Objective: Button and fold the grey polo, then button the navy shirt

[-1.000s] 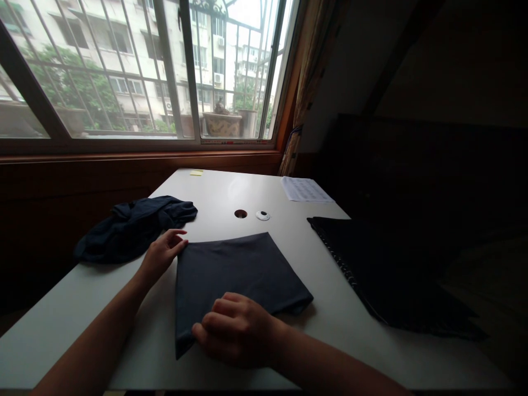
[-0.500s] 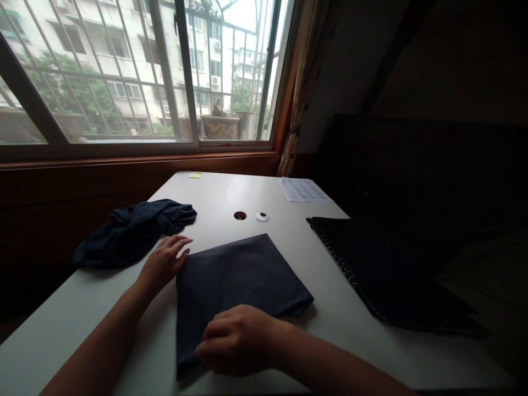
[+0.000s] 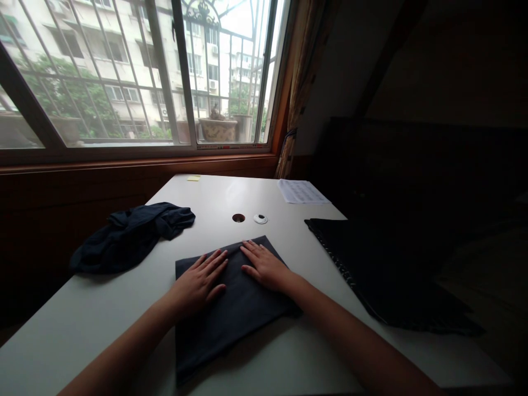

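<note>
Resting on the cloth (image 3: 241,308), seemingly to steady it, our left hand (image 3: 197,286) had fingers apart, our right hand (image 3: 269,268) fingers nearly together!

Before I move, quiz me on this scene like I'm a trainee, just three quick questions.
1. True or false: the left hand and the right hand both rest palm down on the folded dark cloth.
2. What lies on the left side of the white table?
A) printed papers
B) a crumpled dark blue cloth
C) a mug
3. Fill in: the small white cap lies beside a round ____.

Key: 1 true; 2 B; 3 hole
</note>
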Demonstrator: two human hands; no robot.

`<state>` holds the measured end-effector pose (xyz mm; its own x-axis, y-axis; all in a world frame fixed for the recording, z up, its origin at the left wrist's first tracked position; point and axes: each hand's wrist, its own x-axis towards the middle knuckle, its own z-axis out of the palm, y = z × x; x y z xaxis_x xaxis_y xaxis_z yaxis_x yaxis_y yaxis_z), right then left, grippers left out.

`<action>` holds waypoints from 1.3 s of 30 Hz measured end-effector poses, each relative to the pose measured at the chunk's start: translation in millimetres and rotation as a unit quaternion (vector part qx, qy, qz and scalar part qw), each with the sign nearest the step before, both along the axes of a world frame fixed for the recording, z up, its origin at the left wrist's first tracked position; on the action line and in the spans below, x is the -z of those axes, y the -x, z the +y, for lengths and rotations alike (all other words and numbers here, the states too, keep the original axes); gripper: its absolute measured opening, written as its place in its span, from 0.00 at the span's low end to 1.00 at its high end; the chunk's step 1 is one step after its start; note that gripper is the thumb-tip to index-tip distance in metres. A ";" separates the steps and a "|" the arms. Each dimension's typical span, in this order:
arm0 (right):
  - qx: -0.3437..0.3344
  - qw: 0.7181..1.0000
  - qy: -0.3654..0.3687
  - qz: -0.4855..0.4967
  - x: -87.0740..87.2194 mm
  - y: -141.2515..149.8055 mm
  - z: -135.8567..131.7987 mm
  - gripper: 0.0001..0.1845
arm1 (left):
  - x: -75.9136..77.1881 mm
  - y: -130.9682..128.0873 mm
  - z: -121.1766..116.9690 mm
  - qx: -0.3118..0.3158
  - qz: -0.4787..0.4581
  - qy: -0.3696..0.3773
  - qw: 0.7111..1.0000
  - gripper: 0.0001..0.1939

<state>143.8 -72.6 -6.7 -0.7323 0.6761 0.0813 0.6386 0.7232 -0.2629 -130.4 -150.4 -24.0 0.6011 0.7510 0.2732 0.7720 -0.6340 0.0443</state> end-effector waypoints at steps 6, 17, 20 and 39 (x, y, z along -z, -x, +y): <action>0.064 0.997 0.018 -0.029 5.9 -22.2 19.1 0.39 | 0.8 1.1 -1.0 0.000 0.013 0.007 1.000 0.33; 0.099 0.992 -0.076 -0.025 2.1 -12.5 6.0 0.33 | 2.1 -7.3 0.2 -0.024 0.038 -0.029 0.999 0.30; -0.041 0.996 -0.075 0.006 2.4 14.0 -12.1 0.32 | 7.8 -9.4 -3.7 -0.025 0.032 -0.052 0.998 0.30; 0.079 0.996 0.002 -0.047 9.8 -11.8 27.5 0.41 | 6.1 -8.5 -11.6 -0.061 0.056 0.024 0.996 0.29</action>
<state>155.6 -45.1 -16.4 -0.6210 0.7836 0.0152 0.7661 0.6110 -0.1996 -121.9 -162.0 -30.1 0.5299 0.8307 0.1709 0.8446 -0.5350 -0.0181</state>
